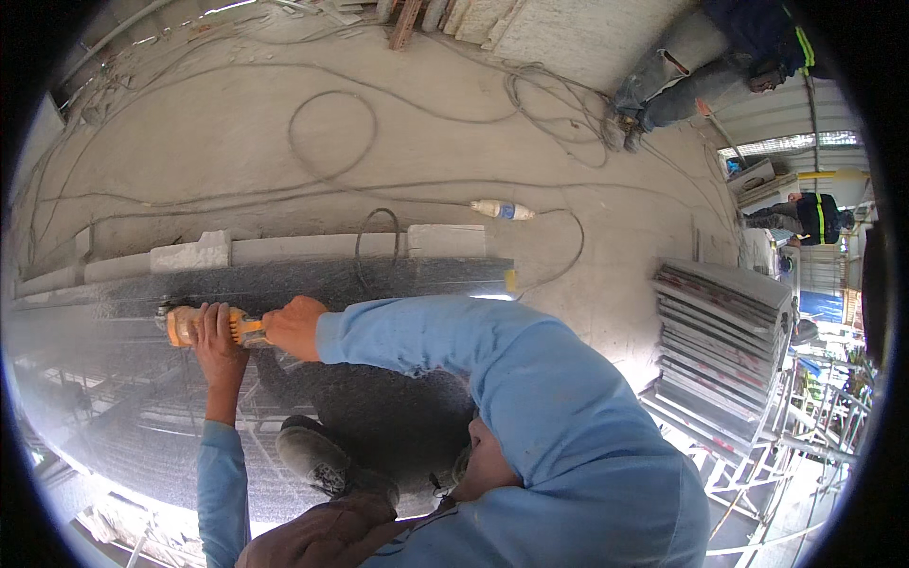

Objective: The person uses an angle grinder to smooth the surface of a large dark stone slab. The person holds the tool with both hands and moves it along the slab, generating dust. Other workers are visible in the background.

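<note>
My left hand (218, 339) is wrapped round the front body of a yellow angle grinder (179, 327). My right hand (296, 328) grips the same tool at its rear end, close behind the left. The grinder lies low over a dark, speckled stone slab (379, 393), its metal head pointing left. Whether its disc touches the slab I cannot tell, as the underside is hidden. The slab's surface looks dusty on the left. A dusty boot (312, 456) of mine rests on the slab below my hands.
Black cable (333, 93) loops over the dusty floor, with a white and blue connector (503, 210) beyond the slab. Pale blocks (192, 252) line the slab's far edge. At right stands a stack of slabs (717, 346). Two people (705, 80) are farther off, upper right.
</note>
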### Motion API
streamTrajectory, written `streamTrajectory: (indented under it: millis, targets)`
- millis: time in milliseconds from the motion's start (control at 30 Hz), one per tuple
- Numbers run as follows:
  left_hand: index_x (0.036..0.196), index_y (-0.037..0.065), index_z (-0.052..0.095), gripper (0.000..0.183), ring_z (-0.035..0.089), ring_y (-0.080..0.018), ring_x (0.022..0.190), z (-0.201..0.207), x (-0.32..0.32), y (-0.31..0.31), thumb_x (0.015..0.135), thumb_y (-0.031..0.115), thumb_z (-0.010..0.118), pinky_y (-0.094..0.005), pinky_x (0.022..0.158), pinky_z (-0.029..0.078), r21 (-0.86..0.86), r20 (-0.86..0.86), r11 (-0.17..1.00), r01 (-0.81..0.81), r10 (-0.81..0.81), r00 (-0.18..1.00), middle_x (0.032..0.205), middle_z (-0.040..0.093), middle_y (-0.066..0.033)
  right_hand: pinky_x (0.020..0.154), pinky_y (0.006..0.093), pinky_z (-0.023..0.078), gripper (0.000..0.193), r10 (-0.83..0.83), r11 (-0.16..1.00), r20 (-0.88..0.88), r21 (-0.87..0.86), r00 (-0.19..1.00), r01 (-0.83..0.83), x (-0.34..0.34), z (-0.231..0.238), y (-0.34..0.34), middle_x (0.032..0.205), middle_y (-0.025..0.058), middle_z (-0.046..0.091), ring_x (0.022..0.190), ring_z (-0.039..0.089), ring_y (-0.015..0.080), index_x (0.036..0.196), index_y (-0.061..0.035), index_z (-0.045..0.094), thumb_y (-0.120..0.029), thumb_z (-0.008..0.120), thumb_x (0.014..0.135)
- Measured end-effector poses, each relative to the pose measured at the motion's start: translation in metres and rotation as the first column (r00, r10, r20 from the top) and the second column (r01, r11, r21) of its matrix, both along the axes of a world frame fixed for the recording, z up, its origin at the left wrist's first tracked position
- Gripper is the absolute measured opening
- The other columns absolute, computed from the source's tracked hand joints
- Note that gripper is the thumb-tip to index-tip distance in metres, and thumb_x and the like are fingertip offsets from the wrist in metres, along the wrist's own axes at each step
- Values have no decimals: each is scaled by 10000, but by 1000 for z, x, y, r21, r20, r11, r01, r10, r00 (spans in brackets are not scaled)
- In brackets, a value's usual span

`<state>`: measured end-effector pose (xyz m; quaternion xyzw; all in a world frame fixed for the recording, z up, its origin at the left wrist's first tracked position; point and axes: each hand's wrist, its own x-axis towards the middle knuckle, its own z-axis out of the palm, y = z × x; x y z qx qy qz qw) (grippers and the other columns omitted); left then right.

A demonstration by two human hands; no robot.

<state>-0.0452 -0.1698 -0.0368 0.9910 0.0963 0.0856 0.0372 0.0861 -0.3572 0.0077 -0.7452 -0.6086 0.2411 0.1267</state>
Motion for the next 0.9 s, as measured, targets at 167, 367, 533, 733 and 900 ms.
streamTrajectory:
  millis: [167, 367, 533, 733, 900]
  targets:
    - [1325, 74, 518, 684, 472, -366, 1347, -3, -4, 15, 705, 140, 800, -595, 1132, 306, 15, -3, 1000, 4, -4, 1000, 1323, 564, -135, 689, 415, 587, 236, -31, 999, 46, 25, 998, 30, -7, -6, 13, 916, 152, 711, 843, 736, 300, 1042, 24, 665, -116, 672, 852]
    - [1306, 80, 513, 717, 467, -357, 1354, -4, -7, 29, 658, 102, 818, -605, 1141, 295, -17, 13, 1000, 5, -5, 1000, 1320, 553, -109, 693, 408, 587, 209, -63, 997, 72, 58, 995, 59, -16, -18, 33, 923, 142, 716, 833, 737, 293, 993, 14, 685, -131, 675, 843]
    - [1305, 73, 514, 712, 477, -373, 1338, 0, -9, 39, 655, 63, 804, -600, 1145, 290, -13, 0, 1000, 22, -22, 1000, 1312, 559, -121, 700, 405, 588, 181, -58, 995, 61, 81, 996, 52, -17, -15, 42, 912, 148, 722, 820, 739, 288, 960, 0, 697, -139, 676, 845]
    - [1291, 52, 525, 680, 483, -392, 1324, -7, -11, 59, 665, 44, 791, -582, 1121, 327, -52, 41, 999, 17, -14, 999, 1306, 563, -149, 724, 399, 591, 200, -95, 995, 20, -7, 995, 95, -22, -11, 64, 936, 139, 733, 856, 744, 273, 992, -6, 710, -149, 684, 854]
    - [1286, 45, 529, 661, 490, -397, 1311, 1, -9, 45, 677, 49, 787, -570, 1115, 343, -28, 47, 1000, -2, 3, 999, 1292, 569, -158, 728, 398, 592, 222, -27, 997, 53, -65, 998, 30, -16, 10, 54, 935, 119, 735, 856, 743, 270, 1021, 0, 709, -154, 685, 862]
